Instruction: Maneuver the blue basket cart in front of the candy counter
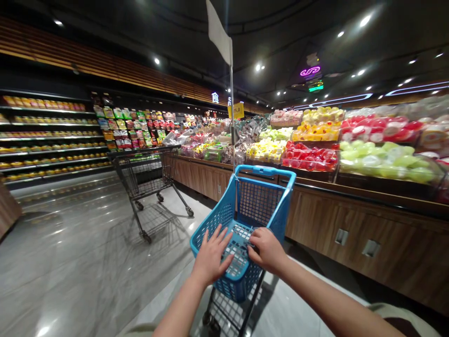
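Observation:
A small blue plastic shopping cart [210, 224] with perforated sides stands right in front of me. Spread flat above its near left part is my left hand [212, 255], fingers apart and holding nothing. My right hand [264, 248] is over the near right side of the cart, its fingers curled toward the thumb. Something small and dark shows at those fingertips, too little of it to name. Between the hands the grid floor of the cart shows bare. A pole with a white flag [219, 35] rises from the cart's far left corner.
A black metal shopping cart [143, 175] stands on the shiny floor to the left. Wood-fronted display counters [315, 220] heaped with colourful packs run along the right, including red packs [308, 157] and green packs [389, 159]. Stocked shelves [52, 135] line the far left wall.

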{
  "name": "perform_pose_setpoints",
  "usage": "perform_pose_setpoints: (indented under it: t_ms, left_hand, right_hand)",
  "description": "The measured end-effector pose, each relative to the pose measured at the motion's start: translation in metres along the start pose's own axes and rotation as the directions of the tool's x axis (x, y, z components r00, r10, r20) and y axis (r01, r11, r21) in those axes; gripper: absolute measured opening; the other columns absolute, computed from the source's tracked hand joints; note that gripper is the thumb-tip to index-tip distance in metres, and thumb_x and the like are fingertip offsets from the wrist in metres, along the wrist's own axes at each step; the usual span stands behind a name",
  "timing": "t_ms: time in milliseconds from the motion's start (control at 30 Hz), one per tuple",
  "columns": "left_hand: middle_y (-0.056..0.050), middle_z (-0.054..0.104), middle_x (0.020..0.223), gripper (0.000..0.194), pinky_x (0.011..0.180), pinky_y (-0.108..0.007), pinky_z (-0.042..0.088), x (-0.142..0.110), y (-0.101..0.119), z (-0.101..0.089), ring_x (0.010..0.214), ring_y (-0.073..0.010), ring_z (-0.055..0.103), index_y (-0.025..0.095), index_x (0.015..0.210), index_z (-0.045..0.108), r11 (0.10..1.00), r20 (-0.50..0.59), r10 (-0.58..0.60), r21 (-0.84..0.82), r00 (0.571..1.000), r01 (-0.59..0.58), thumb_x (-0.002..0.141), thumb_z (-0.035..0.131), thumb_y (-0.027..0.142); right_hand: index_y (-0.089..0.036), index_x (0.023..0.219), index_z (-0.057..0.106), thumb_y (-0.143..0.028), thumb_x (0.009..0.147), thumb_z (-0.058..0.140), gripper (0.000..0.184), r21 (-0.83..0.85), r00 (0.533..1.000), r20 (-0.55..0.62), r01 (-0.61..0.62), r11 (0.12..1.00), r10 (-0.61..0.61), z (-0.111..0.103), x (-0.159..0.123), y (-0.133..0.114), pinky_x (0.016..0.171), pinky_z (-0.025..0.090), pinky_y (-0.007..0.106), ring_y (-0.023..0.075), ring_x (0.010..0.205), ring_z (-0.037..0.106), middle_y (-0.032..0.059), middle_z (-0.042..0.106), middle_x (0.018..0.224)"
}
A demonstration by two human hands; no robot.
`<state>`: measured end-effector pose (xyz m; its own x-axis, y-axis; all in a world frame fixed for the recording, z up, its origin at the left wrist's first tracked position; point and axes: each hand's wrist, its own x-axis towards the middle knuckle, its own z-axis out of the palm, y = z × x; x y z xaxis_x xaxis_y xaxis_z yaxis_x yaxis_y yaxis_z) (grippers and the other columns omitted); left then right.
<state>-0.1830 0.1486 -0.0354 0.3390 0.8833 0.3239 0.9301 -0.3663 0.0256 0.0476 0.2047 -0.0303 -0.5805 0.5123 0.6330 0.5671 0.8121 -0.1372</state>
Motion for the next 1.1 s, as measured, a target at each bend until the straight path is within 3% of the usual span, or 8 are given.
perform_pose_setpoints:
  t_ms: [100,200,267,367,467,767,867,1100]
  left_hand:
    - [-0.004,0.031,0.157,0.059,0.118,-0.059,0.005,-0.004,-0.014,-0.007,0.147,-0.0284,0.016,0.029,0.149,0.031,0.999,0.033,0.045,-0.008,0.998,-0.044,0.094,0.042,0.048]
    - [-0.007,0.03,0.157,0.06,0.116,-0.061,0.008,-0.003,-0.011,-0.009,0.147,-0.0301,0.015,0.026,0.15,0.03,0.998,0.075,-0.052,-0.017,0.996,0.053,0.096,0.037,0.051]
    - [-0.01,0.024,0.159,0.065,0.115,-0.062,0.011,-0.001,0.002,-0.007,0.148,-0.0316,0.012,0.022,0.152,0.024,0.991,0.085,-0.128,-0.036,0.988,0.131,0.097,0.031,0.055]
    - [-0.008,0.014,0.161,0.079,0.116,-0.06,0.007,0.003,0.03,-0.002,0.148,-0.0301,0.006,0.025,0.154,0.011,0.997,0.093,0.013,-0.08,0.996,-0.006,0.092,0.034,0.067]
    - [-0.012,0.013,0.161,0.094,0.115,-0.062,0.009,0.009,0.049,-0.002,0.148,-0.033,0.008,0.022,0.154,0.011,0.996,0.153,0.012,-0.091,0.988,0.002,0.083,0.038,0.077]
    - [-0.011,0.02,0.159,0.087,0.114,-0.062,0.011,0.034,0.044,-0.002,0.147,-0.0328,0.015,0.024,0.153,0.019,0.992,0.26,0.043,-0.128,0.965,-0.009,0.085,0.031,0.077]
    - [-0.009,0.023,0.158,0.081,0.114,-0.061,0.013,0.041,0.046,0.001,0.147,-0.0309,0.016,0.023,0.152,0.022,0.99,0.256,0.048,-0.139,0.966,-0.012,0.089,0.026,0.074]
    - [-0.006,0.032,0.156,0.065,0.116,-0.057,0.016,0.058,0.047,0.012,0.146,-0.0278,0.02,0.023,0.15,0.029,0.982,0.212,-0.123,-0.112,0.97,0.149,0.095,0.028,0.057]
  right_hand:
    - [-0.021,0.071,0.06,-0.028,0.086,0.053,0.017,-0.009,1.0,-0.014,0.002,1.0,-0.002,0.004,-0.003,-0.012,0.078,0.039,0.034,0.0189,0.079,0.052,0.0043,0.059,0.077]
    - [-0.021,0.073,0.06,-0.029,0.087,0.053,0.018,-0.023,1.0,-0.013,0.004,1.0,-0.005,0.005,-0.008,-0.018,0.077,0.038,0.034,0.019,0.079,0.052,0.0045,0.06,0.078]
    - [-0.021,0.073,0.06,-0.029,0.087,0.054,0.017,-0.036,1.0,-0.01,-0.007,0.999,0.006,0.003,-0.012,-0.02,0.076,0.038,0.033,0.0188,0.078,0.052,0.0046,0.06,0.08]
    - [-0.021,0.075,0.06,-0.029,0.088,0.054,0.016,-0.064,1.0,-0.006,-0.007,0.998,0.007,-0.001,-0.017,-0.022,0.076,0.038,0.033,0.0191,0.079,0.054,0.0054,0.061,0.082]
    - [-0.021,0.077,0.061,-0.029,0.09,0.051,0.019,-0.091,0.999,0.029,0.038,0.995,-0.035,-0.009,-0.022,-0.013,0.075,0.04,0.033,0.0191,0.08,0.055,0.0063,0.062,0.083]
    - [-0.02,0.084,0.066,-0.03,0.093,0.048,0.022,-0.32,1.0,0.02,0.029,0.947,-0.024,-0.087,-0.051,0.106,0.086,0.042,0.039,0.0229,0.09,0.057,0.0095,0.065,0.096]
    - [-0.019,0.084,0.067,-0.03,0.093,0.049,0.022,-0.399,0.999,-0.036,-0.039,0.916,0.027,-0.104,-0.057,0.126,0.089,0.04,0.04,0.0236,0.089,0.057,0.0096,0.066,0.095]
    - [-0.02,0.079,0.065,-0.03,0.092,0.05,0.022,-0.373,0.985,-0.131,-0.153,0.915,0.111,-0.058,-0.044,0.069,0.08,0.039,0.037,0.0216,0.081,0.054,0.0079,0.064,0.086]
